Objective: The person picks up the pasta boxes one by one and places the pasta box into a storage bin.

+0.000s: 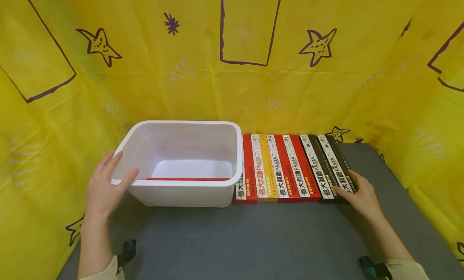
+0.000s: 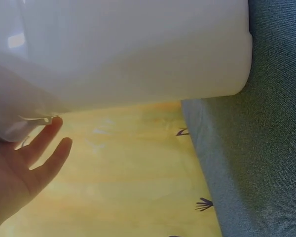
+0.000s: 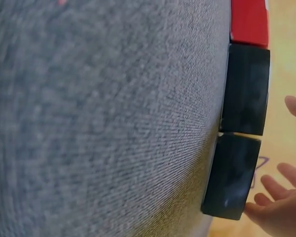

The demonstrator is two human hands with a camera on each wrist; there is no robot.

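Note:
A white plastic bin (image 1: 181, 194) stands on the left of the table, with the red edge of a box (image 1: 188, 179) visible inside. At its left front corner my left hand (image 1: 105, 187) rests by the rim, fingers spread; the left wrist view shows fingertips (image 2: 56, 121) against the outer wall. To the right of the bin lies a row of flat pasta boxes: red, yellow, red, red and black. My right hand (image 1: 366, 195) is around the near end of the rightmost black pasta box (image 1: 338, 159). In the right wrist view its thumb is apart from that box.
Beside that box lies another black pasta box (image 1: 314, 159), then red pasta boxes (image 1: 295, 151) and a yellow pasta box (image 1: 266, 151) toward the bin. Grey cloth (image 1: 253, 239) covers the table. A yellow patterned curtain (image 1: 203, 90) surrounds the back and sides.

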